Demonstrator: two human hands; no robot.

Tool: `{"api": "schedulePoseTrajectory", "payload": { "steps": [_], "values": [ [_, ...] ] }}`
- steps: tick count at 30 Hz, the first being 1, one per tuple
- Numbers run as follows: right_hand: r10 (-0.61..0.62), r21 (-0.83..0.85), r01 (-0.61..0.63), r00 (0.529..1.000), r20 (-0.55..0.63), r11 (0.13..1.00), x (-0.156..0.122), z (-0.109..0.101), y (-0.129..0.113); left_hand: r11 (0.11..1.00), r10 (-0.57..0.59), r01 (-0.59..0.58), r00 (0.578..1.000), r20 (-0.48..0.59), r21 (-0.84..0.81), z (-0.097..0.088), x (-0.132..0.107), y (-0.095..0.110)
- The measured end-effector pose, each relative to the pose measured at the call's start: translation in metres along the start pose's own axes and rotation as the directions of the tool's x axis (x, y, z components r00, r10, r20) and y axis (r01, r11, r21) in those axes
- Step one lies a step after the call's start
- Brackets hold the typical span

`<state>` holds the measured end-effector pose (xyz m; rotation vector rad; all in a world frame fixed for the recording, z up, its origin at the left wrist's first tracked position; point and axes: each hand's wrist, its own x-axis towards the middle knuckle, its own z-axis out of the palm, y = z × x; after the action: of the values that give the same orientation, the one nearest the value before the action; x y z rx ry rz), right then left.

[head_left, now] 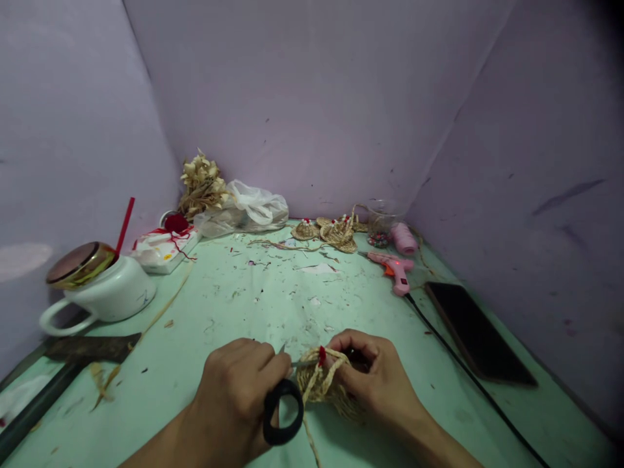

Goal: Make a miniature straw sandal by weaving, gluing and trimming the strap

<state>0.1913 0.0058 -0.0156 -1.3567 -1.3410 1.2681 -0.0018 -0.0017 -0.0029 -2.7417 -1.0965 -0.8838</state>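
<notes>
Pale purple walls (312, 97) closed in a green table (273, 305) strewn with scraps in the head view. At its near side the left hand (238, 390) had its fingers wrapped around scissors (270, 416), one black loop showing below them and a blade reaching to the straw (316, 390). The right hand (385, 374) pinched the straw between thumb and fingers, next to a red bit (322, 355) at its top. The straw bundle sat between the hands, a strand trailing toward the near edge; whether it touched the table could not be told.

Along the back lay dried flowers (202, 185), a plastic bag (260, 207), small woven hats (336, 235), a clear cup (387, 218) and a pink spool (403, 238). In front of the spool was a pink glue gun (400, 279), its cord (468, 374) running past a phone (480, 335). At the left, a white mug (117, 292) bore a tilted lid (80, 265), near a box (163, 253) with red thread (176, 224); a dark-headed tool (88, 349) lay in front of the mug.
</notes>
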Motion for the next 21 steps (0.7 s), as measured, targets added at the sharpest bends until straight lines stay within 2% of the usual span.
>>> {"api": "schedulePoseTrajectory", "payload": {
  "steps": [6,12,14,17,19,21],
  "values": [
    [-0.010,-0.056,0.011,1.000,0.005,0.998,0.001,0.000,0.002,0.993,-0.116,0.116,0.993,0.031,0.009,0.004,-0.001,0.005],
    [0.013,-0.044,-0.013,1.000,-0.006,0.999,-0.001,0.004,0.004,0.939,-0.318,0.325,0.945,0.072,-0.115,0.009,-0.002,0.008],
    [0.019,-0.042,-0.019,1.000,0.009,0.999,-0.004,0.005,0.003,0.948,-0.305,0.311,0.949,0.081,-0.071,0.010,-0.002,0.008],
    [-0.034,-0.092,0.035,0.999,0.005,0.995,-0.006,0.005,0.000,0.968,-0.250,0.251,0.963,0.102,0.004,0.011,-0.003,0.005],
    [-0.047,-0.101,0.045,0.999,-0.018,0.994,-0.005,0.003,-0.002,0.960,-0.279,0.279,0.958,0.074,0.010,0.009,-0.004,0.000],
    [-0.002,-0.087,0.001,1.000,-0.011,0.996,-0.002,0.000,-0.002,0.933,-0.360,0.360,0.931,0.050,0.021,0.006,-0.003,-0.007]
  ]
}}
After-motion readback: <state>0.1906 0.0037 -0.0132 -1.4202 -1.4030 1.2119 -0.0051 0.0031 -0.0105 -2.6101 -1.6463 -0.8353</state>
